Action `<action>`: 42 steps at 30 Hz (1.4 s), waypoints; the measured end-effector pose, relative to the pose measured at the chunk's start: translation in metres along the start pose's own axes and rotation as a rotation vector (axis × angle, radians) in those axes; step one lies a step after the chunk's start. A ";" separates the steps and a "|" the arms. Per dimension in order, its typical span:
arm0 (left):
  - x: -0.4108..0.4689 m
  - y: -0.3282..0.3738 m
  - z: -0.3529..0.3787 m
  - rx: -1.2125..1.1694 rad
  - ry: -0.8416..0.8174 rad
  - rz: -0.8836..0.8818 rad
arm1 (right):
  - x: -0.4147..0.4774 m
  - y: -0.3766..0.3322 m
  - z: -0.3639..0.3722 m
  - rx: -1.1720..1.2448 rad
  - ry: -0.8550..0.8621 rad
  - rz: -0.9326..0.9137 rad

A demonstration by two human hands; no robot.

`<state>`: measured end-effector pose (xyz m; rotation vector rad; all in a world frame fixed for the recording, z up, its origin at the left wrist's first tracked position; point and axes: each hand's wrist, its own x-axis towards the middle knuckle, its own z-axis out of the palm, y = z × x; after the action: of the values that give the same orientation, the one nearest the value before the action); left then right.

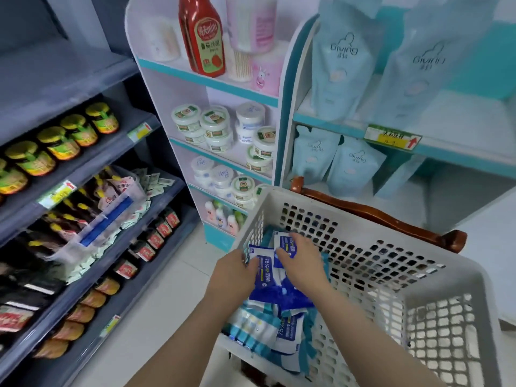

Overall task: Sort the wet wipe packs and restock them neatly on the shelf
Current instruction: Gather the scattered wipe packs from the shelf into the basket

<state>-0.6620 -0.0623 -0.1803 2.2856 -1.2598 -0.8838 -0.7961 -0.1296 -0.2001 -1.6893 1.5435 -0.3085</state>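
Wet wipe packs (279,325) lie heaped in the near-left part of the white basket (480,286), directly under your wrists. They come in two kinds, blue-and-white ones marked 75% and teal-striped ones. The pile overlaps too much to count. Your left hand (233,275) pinches one 75% pack (264,270) by its left edge. Your right hand (304,265) curls over a second 75% pack (283,243), held just beyond the first, so two packs are up in two hands.

The basket's left rim runs close beside your left hand. To the right of your right hand the basket floor is bare all the way to the perforated wall. Past the far rim sits a wooden chair back (377,216).

Left of your left hand, white floor tiles (173,289) leave an open lane to the grey shelving (69,65). Ahead of both hands stands a narrow teal-edged shelf unit (243,90) with one ketchup bottle (205,37) on top. Right of it, four blue Giving pouches (340,65) face you, two above and two below.
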 end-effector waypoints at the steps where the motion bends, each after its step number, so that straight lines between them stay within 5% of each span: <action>1: -0.005 0.002 -0.016 0.020 0.037 0.028 | -0.005 -0.018 -0.004 -0.037 0.002 -0.056; 5: -0.020 -0.008 -0.095 0.152 0.290 0.129 | -0.017 -0.106 -0.008 -0.088 0.014 -0.328; 14: -0.065 -0.134 -0.290 0.123 0.706 0.032 | -0.066 -0.322 0.096 -0.132 -0.048 -0.839; 25: -0.132 -0.356 -0.484 0.132 0.990 -0.303 | -0.154 -0.546 0.307 -0.099 -0.291 -1.103; 33: -0.141 -0.462 -0.552 0.119 0.991 -0.583 | -0.169 -0.630 0.423 -0.213 -0.430 -1.117; 42: -0.083 -0.533 -0.594 0.009 0.744 -0.798 | -0.124 -0.714 0.525 -0.331 -0.538 -1.090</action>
<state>0.0365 0.3052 -0.0368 2.7349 -0.0221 -0.1453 0.0350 0.1361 -0.0037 -2.4919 0.1848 -0.1099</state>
